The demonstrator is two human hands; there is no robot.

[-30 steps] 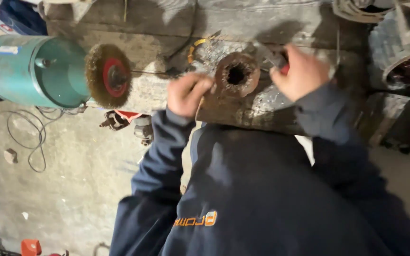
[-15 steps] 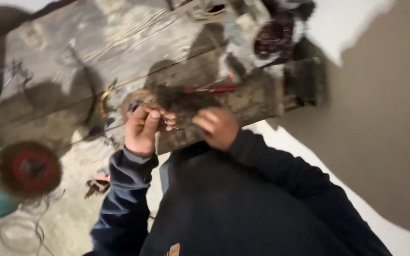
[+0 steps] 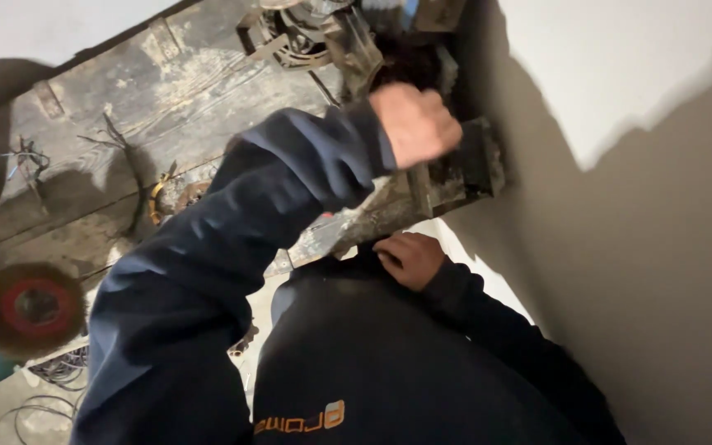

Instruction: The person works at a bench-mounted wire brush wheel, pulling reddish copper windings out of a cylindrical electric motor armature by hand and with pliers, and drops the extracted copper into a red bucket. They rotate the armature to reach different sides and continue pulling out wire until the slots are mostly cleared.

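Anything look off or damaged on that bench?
Mostly wear and clutter. The wooden bench is cracked and grimy, with loose wire scraps on it. The block by the left hand looks rusted and crusted. The right hand rests at the bench edge. Nothing spilled.

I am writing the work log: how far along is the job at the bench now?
Done: nothing finished shows. In hand: the left hand, closed in a fist, reaches to the dark metal block at the wall; the right hand rests at the bench edge. Left: the wire wheel stands untouched.
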